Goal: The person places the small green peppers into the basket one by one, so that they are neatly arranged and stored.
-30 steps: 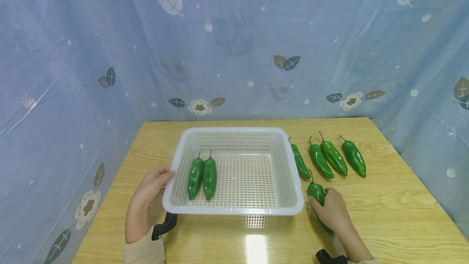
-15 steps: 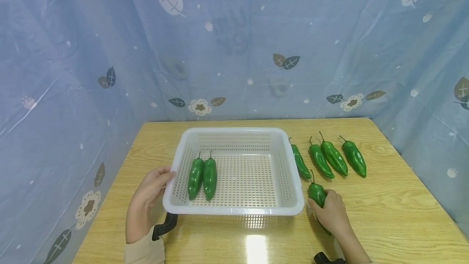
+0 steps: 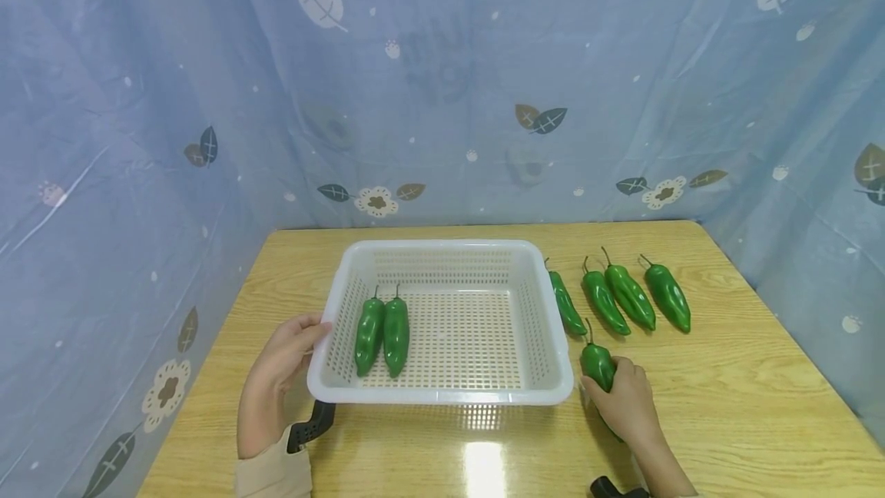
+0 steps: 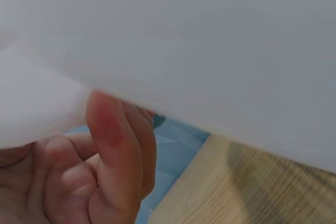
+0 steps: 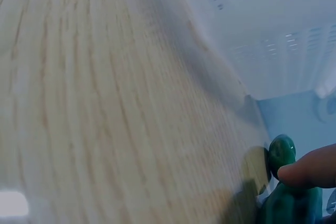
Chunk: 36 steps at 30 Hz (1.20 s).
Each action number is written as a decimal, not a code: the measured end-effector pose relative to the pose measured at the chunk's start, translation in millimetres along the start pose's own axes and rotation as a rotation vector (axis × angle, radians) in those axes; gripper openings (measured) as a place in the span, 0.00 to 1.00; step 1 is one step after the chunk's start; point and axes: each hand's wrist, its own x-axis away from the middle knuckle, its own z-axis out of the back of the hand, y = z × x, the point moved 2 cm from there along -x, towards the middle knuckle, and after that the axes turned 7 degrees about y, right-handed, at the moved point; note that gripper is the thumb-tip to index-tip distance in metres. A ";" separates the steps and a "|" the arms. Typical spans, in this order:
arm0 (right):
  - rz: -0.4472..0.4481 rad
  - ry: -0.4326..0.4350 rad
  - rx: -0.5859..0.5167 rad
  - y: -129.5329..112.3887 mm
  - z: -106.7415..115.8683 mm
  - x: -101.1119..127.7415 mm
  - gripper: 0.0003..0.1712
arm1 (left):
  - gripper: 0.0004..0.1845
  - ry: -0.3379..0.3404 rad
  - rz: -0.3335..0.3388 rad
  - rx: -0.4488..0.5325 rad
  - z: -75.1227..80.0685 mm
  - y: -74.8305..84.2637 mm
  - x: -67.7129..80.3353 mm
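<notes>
A white slotted plastic basket [image 3: 439, 396] stands mid-table with two green peppers [image 3: 396, 336] lying side by side in its left part. My left hand [image 3: 286, 352] grips the basket's left rim; in the left wrist view its curled fingers [image 4: 115, 135] meet the rim from below. Right of the basket, my right hand [image 3: 625, 402] holds another green pepper [image 3: 598, 365] low over the table, stem pointing away from me. The palm hides much of that pepper. In the right wrist view the thumb [image 5: 310, 169] presses on the pepper [image 5: 289, 205].
Several more green peppers [image 3: 631, 297] lie at the back right of the wooden table [image 3: 726, 398]. One pepper [image 3: 567, 304] is close against the basket's right side, partly hidden by its rim. A blue patterned curtain [image 3: 442, 98] surrounds the table's back and sides.
My right hand has shifted very slightly left with the pepper, whose lower end has moved a little left. My left hand and the basket have stayed put.
</notes>
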 end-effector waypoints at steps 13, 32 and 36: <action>0.003 0.010 -0.026 1.1 -2.4 -0.7 0.39 | 0.23 -0.008 -0.001 0.006 0.6 -1.0 0.2; 0.005 -0.009 -0.071 -2.8 14.6 -9.1 0.43 | 0.23 -0.004 0.010 -0.009 0.6 3.0 0.7; 0.028 0.004 -0.069 -8.5 23.5 -12.0 0.45 | 0.23 -0.008 0.002 -0.010 0.1 2.5 0.9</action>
